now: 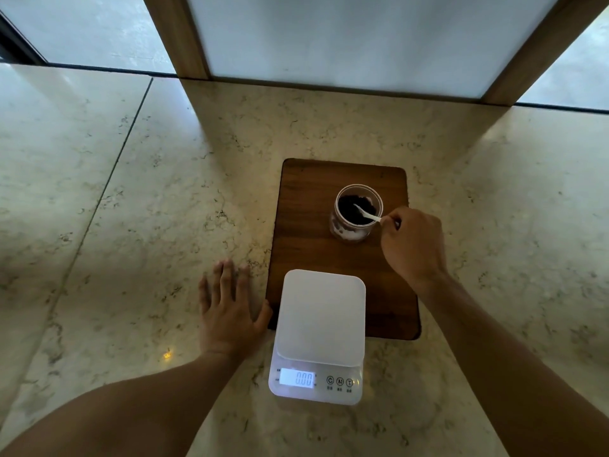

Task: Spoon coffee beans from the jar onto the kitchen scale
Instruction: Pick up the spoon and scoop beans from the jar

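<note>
An open clear jar (349,230) of dark coffee beans (349,211) stands on the far right part of a wooden board (309,225). My right hand (413,242) pinches the handle of a white spoon (365,213), whose bowl dips into the beans. A white kitchen scale (321,319) lies at the board's near edge, its platform bare and its display reading 0.00. My left hand (227,305) rests flat on the counter, fingers spread, its thumb touching the board's left edge next to the scale.
The marble counter (148,209) stretches wide on both sides of the board. A wood-framed frosted panel (346,37) stands at the back of the counter, behind the board.
</note>
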{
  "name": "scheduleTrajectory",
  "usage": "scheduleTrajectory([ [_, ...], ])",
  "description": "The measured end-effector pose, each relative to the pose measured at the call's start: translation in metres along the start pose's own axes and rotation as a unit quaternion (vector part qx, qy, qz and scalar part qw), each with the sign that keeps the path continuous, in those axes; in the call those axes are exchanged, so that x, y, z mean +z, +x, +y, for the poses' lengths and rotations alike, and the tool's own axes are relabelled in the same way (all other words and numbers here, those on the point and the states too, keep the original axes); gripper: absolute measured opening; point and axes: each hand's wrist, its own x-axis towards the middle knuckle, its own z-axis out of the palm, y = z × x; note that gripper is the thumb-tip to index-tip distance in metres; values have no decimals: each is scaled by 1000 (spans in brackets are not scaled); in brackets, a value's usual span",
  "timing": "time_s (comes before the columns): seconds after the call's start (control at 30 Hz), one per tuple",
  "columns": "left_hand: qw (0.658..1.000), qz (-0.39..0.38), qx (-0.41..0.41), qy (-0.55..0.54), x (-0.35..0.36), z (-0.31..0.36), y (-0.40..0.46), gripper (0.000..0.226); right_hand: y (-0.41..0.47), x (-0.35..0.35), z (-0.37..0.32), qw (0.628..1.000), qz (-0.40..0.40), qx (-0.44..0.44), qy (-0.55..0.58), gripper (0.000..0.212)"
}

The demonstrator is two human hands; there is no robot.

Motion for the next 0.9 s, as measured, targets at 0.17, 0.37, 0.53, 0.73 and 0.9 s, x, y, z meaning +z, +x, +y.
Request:
scheduleTrajectory([
  [0.17,1000,2,2,-2,1,-1,0,83,3,4,-4,995,-33,67,69,23],
  [0.37,1000,-4,2,-1,1,0,-2,82,5,2,-4,983,-42,129,125,25],
  [0.53,1000,-3,2,-3,-2,2,-1,80,8,1,-4,968,-48,173,177,28],
  [0.73,1000,-1,1,-9,-2,2,-2,80,7,0,0,952,-42,217,212,21],
  [0.9,1000,4,5,-11,-2,2,-2,80,4,-1,4,950,-48,217,221,19],
])
